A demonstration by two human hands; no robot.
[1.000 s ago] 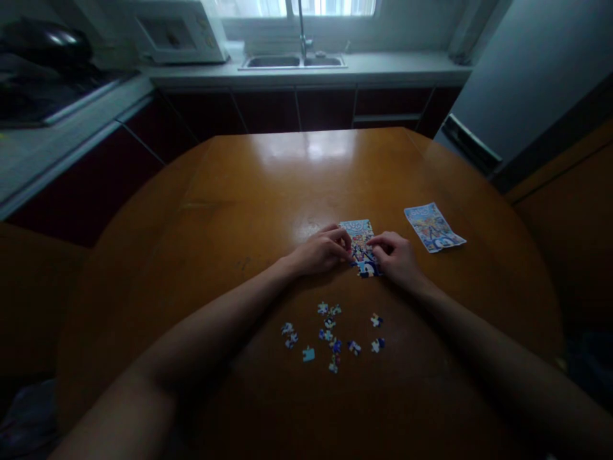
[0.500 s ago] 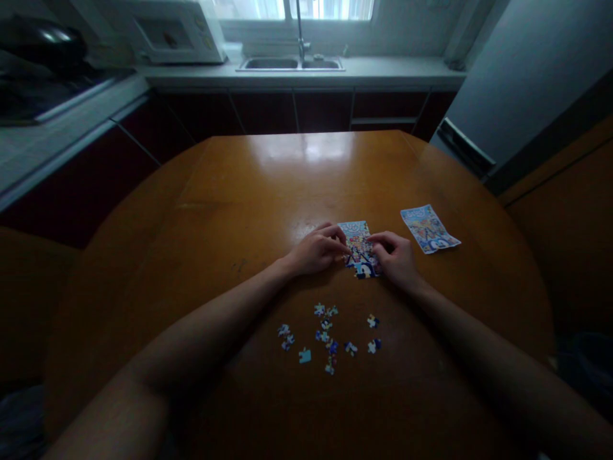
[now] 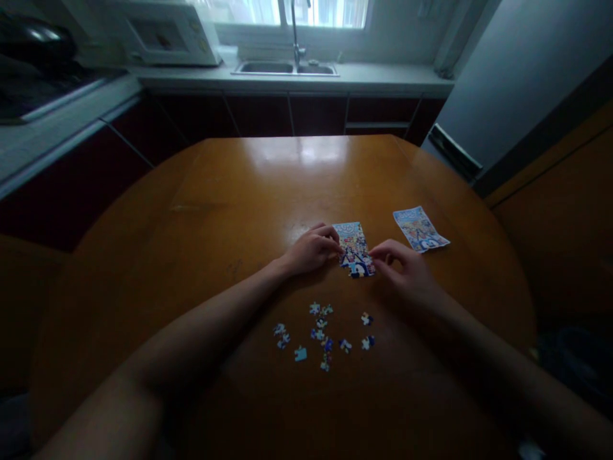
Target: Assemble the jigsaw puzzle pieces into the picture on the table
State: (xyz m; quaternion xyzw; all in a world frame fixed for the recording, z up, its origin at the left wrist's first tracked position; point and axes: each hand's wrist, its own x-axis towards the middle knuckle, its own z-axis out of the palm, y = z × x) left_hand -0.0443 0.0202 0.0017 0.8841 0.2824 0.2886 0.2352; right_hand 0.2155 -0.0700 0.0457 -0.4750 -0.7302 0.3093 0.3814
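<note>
My left hand [image 3: 312,250] rests on the wooden table [image 3: 249,191], fingers curled narrow, fingertips touching the left edge of the partly built jigsaw puzzle [image 3: 353,248]. My right hand [image 3: 405,271] sits just right of the puzzle's lower corner, thumb and forefinger pinched close together; whether a piece lies between them I cannot tell. The puzzle lies flat near the table's middle, a small rectangle, its long axis running away from me and leaning slightly leftward at the far end. Its near edge is ragged. Loose pieces [image 3: 323,332] lie scattered nearer to me, apart from the puzzle. A printed picture sheet [image 3: 420,229] lies flat to the right, well clear of my right hand.
</note>
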